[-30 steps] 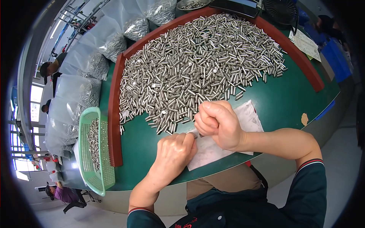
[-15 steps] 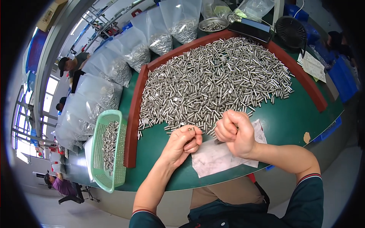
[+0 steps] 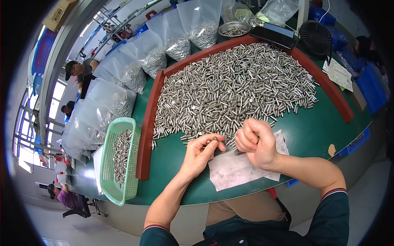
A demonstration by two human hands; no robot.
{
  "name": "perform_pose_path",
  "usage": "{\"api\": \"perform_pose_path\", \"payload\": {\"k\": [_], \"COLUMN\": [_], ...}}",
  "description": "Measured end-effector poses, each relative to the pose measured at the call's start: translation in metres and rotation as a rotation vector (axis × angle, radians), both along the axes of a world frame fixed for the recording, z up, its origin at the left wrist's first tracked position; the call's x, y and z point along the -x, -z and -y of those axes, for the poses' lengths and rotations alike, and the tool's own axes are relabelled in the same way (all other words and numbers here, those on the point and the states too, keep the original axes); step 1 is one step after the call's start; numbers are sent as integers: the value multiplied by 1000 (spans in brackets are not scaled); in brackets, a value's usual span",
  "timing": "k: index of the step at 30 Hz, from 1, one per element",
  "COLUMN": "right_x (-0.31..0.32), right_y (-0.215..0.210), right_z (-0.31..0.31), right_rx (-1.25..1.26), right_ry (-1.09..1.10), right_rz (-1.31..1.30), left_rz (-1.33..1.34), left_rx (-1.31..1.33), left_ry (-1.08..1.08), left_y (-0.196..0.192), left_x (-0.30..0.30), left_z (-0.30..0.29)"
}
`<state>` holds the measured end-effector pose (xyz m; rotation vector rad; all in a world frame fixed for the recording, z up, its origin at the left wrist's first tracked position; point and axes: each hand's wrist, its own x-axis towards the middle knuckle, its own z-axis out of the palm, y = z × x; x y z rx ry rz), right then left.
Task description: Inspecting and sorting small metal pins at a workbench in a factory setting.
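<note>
A wide heap of short metal pins covers the middle of the green table. At the heap's near edge my left hand pinches a small metal pin between thumb and fingers. Just to its right, my right hand is curled into a fist with the thumb on top; what it holds, if anything, is hidden. A white, grey-smudged cloth lies flat under and in front of both hands.
Dark red rails border the heap. Left stands a green plastic basket with pins inside. Clear bags of pins line the far left, beside a metal bowl. A phone and black fan sit behind. Other people work at left.
My left hand's fingers have uncurled and stretched toward the right, and the thumb now presses against them. My right fist stays nearly in place. The whole view has shifted slightly.
</note>
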<state>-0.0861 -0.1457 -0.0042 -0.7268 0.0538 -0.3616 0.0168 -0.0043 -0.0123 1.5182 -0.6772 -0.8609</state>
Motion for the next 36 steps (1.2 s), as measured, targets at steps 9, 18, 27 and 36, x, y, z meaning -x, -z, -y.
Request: {"api": "perform_pose_path", "payload": {"k": [9,18,27,36], "right_x": [-2,-3,-4,-5], "right_y": [-3,0,1,1], "right_z": [3,6,4,4], "right_rx": [26,20,-30,-32], "right_ry": [12,1,32,31], "right_rz": [65,34,36,25], "left_rz": [635,-871,-894,-978], "left_rx": [-265,71,124,109], "left_ry": [167,55,-15,-72], "left_y": [-22,-13,-10,-10], "left_x": [11,-7,-13,-14], "left_z": [-2,-12,-13,-14]}}
